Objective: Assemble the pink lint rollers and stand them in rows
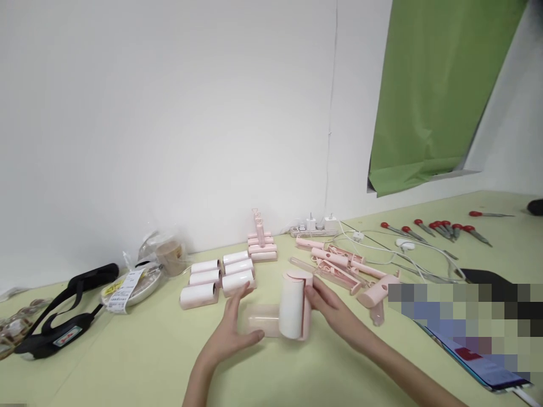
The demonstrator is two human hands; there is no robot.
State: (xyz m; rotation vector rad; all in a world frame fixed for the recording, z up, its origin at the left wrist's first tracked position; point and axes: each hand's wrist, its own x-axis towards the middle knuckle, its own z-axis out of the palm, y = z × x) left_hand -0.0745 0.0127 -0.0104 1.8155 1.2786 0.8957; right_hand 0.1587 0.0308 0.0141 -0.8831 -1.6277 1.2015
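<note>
Probably a small makeshift workroom: rows of lint rollers (238, 281) left of centre, pink handles (330, 257) right of centre, a power strip (314, 232) beside the wall (169, 113), a green curtain (441, 85) upper right.

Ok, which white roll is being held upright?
The white roll in your right hand; the six lined-up rolls beyond your left hand lie on their sides.
</note>
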